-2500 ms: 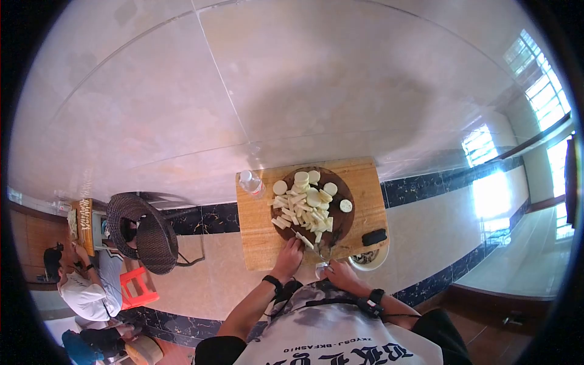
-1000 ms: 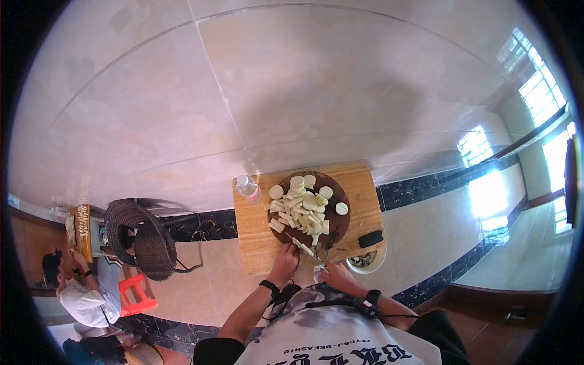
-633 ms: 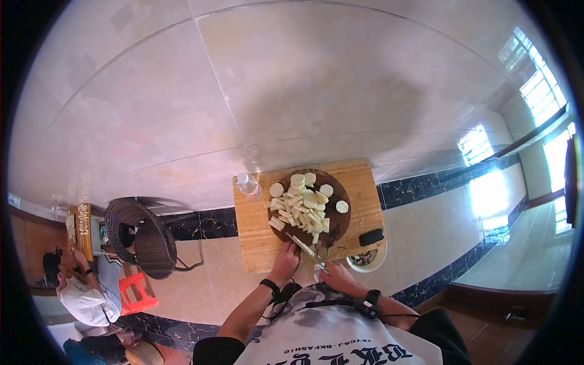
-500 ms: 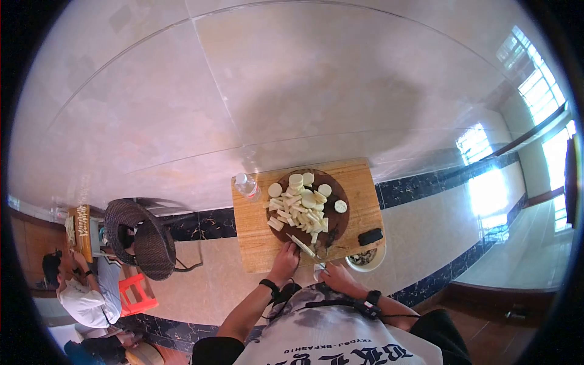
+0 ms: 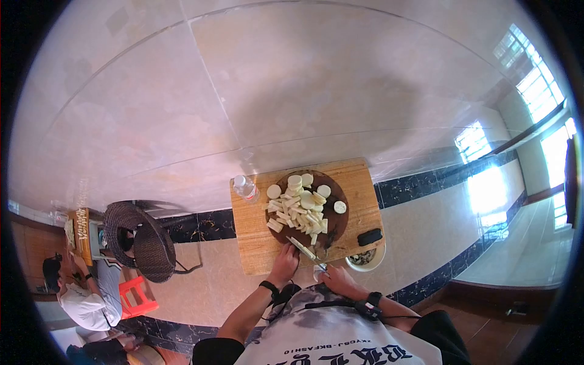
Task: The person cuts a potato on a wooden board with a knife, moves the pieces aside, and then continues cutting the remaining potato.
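My right hand (image 5: 339, 281) is closed round the handle end of a knife (image 5: 303, 248), whose pale blade slants up and left over the front edge of a round dark cutting board (image 5: 340, 234). My left hand (image 5: 285, 265) is by the blade's left side at the board's front rim, fingers bunched; what they pinch is hidden. Beyond the blade lies a heap of pale cut vegetable sticks (image 5: 295, 213). Several thick round slices (image 5: 324, 191) of the same pale vegetable sit around the heap's back and right.
The board rests on a wooden table (image 5: 252, 240) against a tiled wall. A clear plastic bottle (image 5: 246, 188) stands back left, a black object (image 5: 370, 236) lies front right. Below sits a white bowl (image 5: 378, 258). Left are a wicker chair (image 5: 143, 240), red stool (image 5: 136, 297) and seated person (image 5: 88, 301).
Both hands and the knife hold nearly the same position. The view has shifted very slightly; the vegetable pieces look unmoved.
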The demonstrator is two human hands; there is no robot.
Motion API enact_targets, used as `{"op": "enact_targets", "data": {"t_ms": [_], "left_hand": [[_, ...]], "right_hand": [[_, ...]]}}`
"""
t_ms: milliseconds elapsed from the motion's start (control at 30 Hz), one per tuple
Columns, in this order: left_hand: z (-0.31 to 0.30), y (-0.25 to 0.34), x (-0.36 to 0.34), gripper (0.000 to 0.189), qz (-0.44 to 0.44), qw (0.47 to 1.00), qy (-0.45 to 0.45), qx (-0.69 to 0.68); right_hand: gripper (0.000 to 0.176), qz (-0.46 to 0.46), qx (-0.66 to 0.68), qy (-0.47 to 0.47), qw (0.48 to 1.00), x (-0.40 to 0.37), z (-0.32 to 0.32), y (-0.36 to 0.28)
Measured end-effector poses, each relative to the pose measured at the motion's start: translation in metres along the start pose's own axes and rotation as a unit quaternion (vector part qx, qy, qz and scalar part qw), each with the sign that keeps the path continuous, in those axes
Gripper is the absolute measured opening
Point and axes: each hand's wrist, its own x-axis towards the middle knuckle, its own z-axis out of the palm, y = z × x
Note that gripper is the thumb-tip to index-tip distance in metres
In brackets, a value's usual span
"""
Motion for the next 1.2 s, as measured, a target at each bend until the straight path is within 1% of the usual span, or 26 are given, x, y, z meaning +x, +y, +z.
{"op": "enact_targets", "data": {"t_ms": [167,267,367,467,567,667,767,867,967,1067,1167,1200], "left_hand": [[0.001,-0.001,0.000,0.022,-0.008,1.000,-0.006,-0.024],[-0.014,0.003,0.004,0.022,-0.005,1.000,-0.001,-0.018],[-0.011,0.001,0.000,0.022,-0.002,1.000,-0.003,-0.018],[0.000,-0.003,-0.005,0.024,-0.001,1.000,-0.002,0.001],[-0.012,0.003,-0.004,0.028,-0.004,1.000,-0.011,0.007],[-0.014,0.005,-0.002,0.031,-0.021,0.999,-0.012,-0.040],[-0.017,0.005,0.003,0.032,0.003,0.999,-0.023,-0.028],[-0.009,0.002,0.011,0.034,0.032,0.998,-0.043,0.022],[-0.007,0.001,0.020,0.034,0.048,0.999,0.011,-0.015],[-0.006,0.003,0.023,0.029,0.026,0.998,0.019,-0.050],[-0.032,0.012,0.031,0.025,0.008,0.999,0.030,-0.044],[-0.037,0.012,0.031,0.024,-0.004,0.997,0.047,-0.061]], "right_hand": [[0.032,0.000,-0.003,0.011,1.000,0.003,-0.001,-0.001],[0.032,-0.039,-0.028,0.026,0.999,0.014,0.007,0.012],[0.030,-0.047,-0.026,0.048,0.997,0.026,0.003,-0.007],[0.029,-0.058,-0.021,0.039,0.997,0.045,0.006,-0.015],[0.029,-0.108,-0.093,0.031,0.989,0.047,0.004,-0.021],[0.030,-0.028,-0.033,0.044,0.998,0.043,0.007,-0.017],[0.030,-0.038,-0.032,0.044,0.998,0.036,0.006,-0.006],[0.030,-0.040,-0.021,0.043,0.998,0.028,-0.009,-0.017],[0.029,-0.058,-0.024,0.079,0.995,0.027,-0.016,-0.029],[0.027,-0.084,-0.011,0.099,0.991,0.036,-0.013,-0.024],[0.029,-0.096,-0.026,0.090,0.991,0.041,-0.016,-0.022],[0.029,-0.097,-0.037,0.097,0.990,0.042,-0.016,-0.023]]}}
